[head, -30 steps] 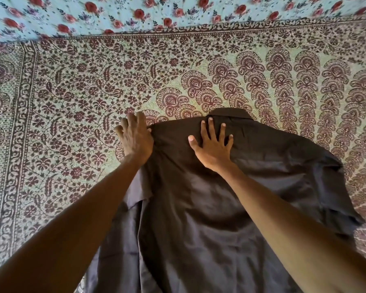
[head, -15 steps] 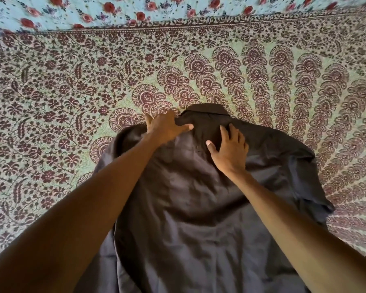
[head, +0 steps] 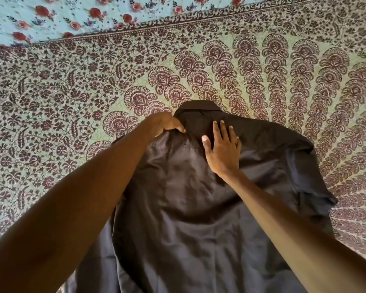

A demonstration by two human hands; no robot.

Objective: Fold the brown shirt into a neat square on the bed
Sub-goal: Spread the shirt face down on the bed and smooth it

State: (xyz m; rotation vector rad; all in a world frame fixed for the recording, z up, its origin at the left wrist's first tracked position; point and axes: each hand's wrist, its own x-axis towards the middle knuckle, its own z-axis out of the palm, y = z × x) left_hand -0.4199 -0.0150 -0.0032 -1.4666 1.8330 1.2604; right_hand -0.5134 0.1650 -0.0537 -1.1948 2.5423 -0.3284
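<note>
the thin, dark brown collared shirt (head: 188, 218) lies spread on the bed, back up, its collar (head: 199, 106) pointing away from the person. it looks light, limp and slightly slick, so it will likely crease easily and slide unless pinned; the shoulder edges seem the best holds. the left hand (head: 165, 125) curls round one shoulder edge, gripping it. the right hand (head: 222, 153) presses flat below the collar, fingers straight. underneath lies a green bedspread with maroon print (head: 72, 102).
</note>
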